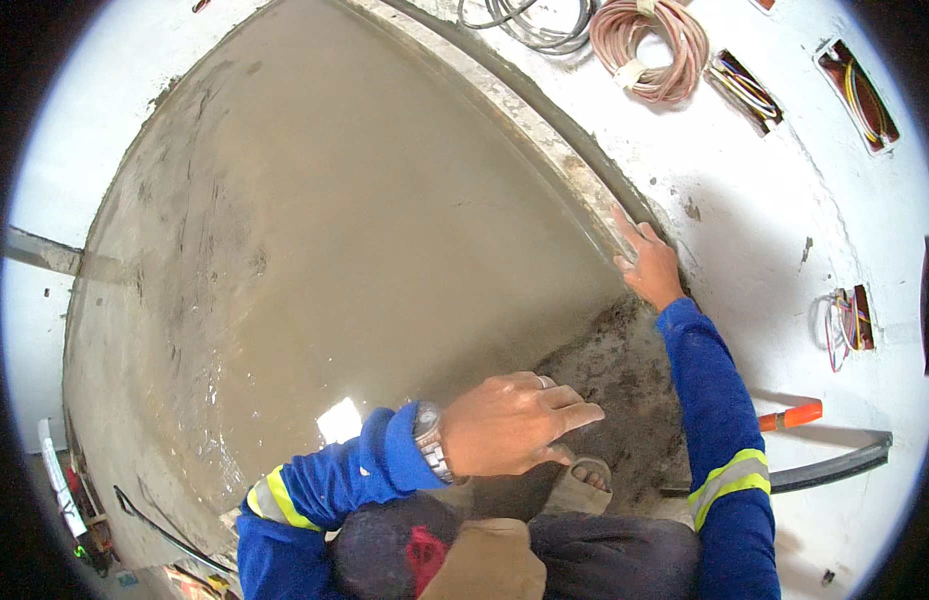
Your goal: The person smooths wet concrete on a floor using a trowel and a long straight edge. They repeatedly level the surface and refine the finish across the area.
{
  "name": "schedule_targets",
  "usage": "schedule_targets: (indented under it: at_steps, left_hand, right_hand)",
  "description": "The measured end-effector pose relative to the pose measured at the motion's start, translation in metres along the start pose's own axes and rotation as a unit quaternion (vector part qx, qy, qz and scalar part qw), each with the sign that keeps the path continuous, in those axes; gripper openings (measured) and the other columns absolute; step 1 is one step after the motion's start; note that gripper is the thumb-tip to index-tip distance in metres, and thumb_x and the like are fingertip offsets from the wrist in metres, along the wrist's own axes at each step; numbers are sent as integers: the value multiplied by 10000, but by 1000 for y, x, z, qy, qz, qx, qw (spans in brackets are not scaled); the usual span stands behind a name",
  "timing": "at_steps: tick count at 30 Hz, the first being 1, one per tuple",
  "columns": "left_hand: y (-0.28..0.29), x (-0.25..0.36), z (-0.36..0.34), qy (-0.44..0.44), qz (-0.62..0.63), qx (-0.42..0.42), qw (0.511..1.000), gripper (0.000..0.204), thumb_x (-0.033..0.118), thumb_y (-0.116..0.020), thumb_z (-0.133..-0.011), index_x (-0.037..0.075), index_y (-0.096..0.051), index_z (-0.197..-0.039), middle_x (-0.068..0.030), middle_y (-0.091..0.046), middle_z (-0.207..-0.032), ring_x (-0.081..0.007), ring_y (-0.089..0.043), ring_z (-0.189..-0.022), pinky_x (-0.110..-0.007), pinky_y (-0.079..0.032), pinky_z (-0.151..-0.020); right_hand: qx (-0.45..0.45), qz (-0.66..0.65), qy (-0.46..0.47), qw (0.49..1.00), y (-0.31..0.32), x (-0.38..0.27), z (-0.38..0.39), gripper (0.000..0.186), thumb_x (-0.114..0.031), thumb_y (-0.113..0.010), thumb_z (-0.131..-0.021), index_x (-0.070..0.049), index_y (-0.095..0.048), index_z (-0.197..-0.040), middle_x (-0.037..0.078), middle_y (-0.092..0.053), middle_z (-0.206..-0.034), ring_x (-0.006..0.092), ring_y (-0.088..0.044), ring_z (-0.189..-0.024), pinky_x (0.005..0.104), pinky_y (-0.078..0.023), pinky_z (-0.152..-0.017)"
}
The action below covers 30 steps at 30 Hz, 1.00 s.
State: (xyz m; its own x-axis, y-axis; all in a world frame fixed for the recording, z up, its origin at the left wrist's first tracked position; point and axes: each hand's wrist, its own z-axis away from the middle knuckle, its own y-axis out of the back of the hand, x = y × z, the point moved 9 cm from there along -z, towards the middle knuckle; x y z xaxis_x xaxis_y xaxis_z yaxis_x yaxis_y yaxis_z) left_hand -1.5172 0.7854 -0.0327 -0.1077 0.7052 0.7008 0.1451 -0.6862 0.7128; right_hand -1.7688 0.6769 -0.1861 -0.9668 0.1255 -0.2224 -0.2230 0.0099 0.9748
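Observation:
My left hand point(507, 425), a watch at its wrist, hangs over my bent legs and sandalled foot point(583, 488), fingers loosely bent and apart, holding nothing. My right hand point(647, 258) reaches to a long pale strip point(533, 140) along the right edge of the floor, fingers apart and touching it; whether it bears on the strip or the wall behind is hard to tell. Wet, smooth grey screed point(345, 200) covers most of the floor, shiny at the lower left. A darker, rough patch point(630, 390) lies between my two arms.
Coiled pink hose or cable point(675, 55), black cable point(545, 35) and wall boxes with wires point(855, 95) are at right. An orange-ended object point(795, 416) and dark curved bar point(830, 465) lie by my right arm. White walls border the screed; assorted items point(65, 480) sit lower left.

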Motion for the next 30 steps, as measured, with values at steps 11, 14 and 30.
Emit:
schedule_targets:
  at_steps: [11,14,30]
  left_hand:
    - [20,-6,31,52,100,28,993,563,354,-755,-806,128,-582,-1292,-129,-655,-1194,-356,-633,-1067,-429,-509,-923]
    - [26,-8,67,92,75,29,992,559,346,-763,-795,126,-594,-1281,-133,-652,-1209,-354,-634,-1071,-433,-510,-915]
    - [23,-42,95,214,75,10,974,514,343,-753,-797,107,-624,-1236,-151,-679,-1133,-347,-661,-1011,-412,-545,-826]
  right_hand:
    - [42,16,26,999,-9,2,-9,881,-219,-741,-812,-385,-260,-1531,323,-529,-1320,454,-624,-1076,473,-539,-878]
    - [17,10,11,1000,-11,2,10,865,-224,-731,-819,-397,-265,-1526,314,-537,-1311,450,-634,-1054,474,-542,-873]
    - [40,31,-2,999,-5,-10,6,890,-216,-736,-813,-412,-244,-1529,260,-539,-1322,410,-653,-1031,495,-551,-841]
